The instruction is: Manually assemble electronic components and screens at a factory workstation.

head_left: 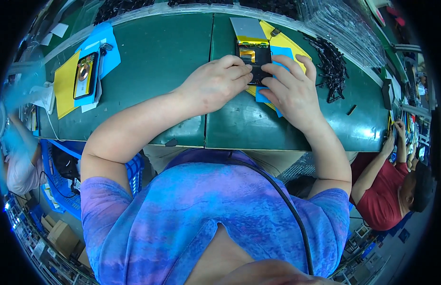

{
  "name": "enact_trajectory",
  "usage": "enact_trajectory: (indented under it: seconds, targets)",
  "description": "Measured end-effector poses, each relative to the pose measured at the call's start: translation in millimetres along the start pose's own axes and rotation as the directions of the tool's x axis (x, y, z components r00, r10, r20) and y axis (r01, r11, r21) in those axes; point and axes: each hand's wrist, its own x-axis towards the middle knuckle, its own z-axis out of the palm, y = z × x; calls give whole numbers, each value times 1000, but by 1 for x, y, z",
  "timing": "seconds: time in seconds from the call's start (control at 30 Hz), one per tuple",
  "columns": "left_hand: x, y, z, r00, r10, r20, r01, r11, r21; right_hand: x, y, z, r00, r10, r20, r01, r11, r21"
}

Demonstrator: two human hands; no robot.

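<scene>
A black handheld device housing [261,75] lies on blue and yellow sheets at the table's far side, right of the middle seam. Folded back from its far end is a flat silver battery pouch [249,28] with yellow tape. Inside the housing an orange flex strip [249,55] shows. My left hand [218,83] has its fingers closed together on the housing's left edge; whether a small part is between them is hidden. Along the right edge, my right hand [294,90] grips the housing with bent fingertips, its outer fingers raised.
A heap of small black parts [330,66] lies right of my right hand, with one loose black piece [352,110] nearer. Another device [85,75] rests on coloured sheets at the left. Clear plastic trays [344,33] line the far edge. A co-worker in red [384,190] sits at the right.
</scene>
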Motion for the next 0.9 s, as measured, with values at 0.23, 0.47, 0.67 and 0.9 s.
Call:
enact_trajectory:
  seconds: [0.23, 0.47, 0.67, 0.9]
  targets:
    - [1, -4, -4, 997, 42, -64, -44, 998, -36, -18, 8, 26, 976, -115, -185, 80, 979, -186]
    - [2, -1, -6, 1000, -23, -9, 23, 1000, -17, -16, 5, 32, 971, -114, -209, 89, 988, -126]
    - [1, -1, -5, 1000, 19, -16, -19, 1000, 1, -18, 5, 35, 977, -130, -171, 111, 987, -115]
    - [0, -1, -1, 999, 15, -44, -15, 1000, -1, -13, 31, 10, 822, 510, -255, -496, 860, 119]
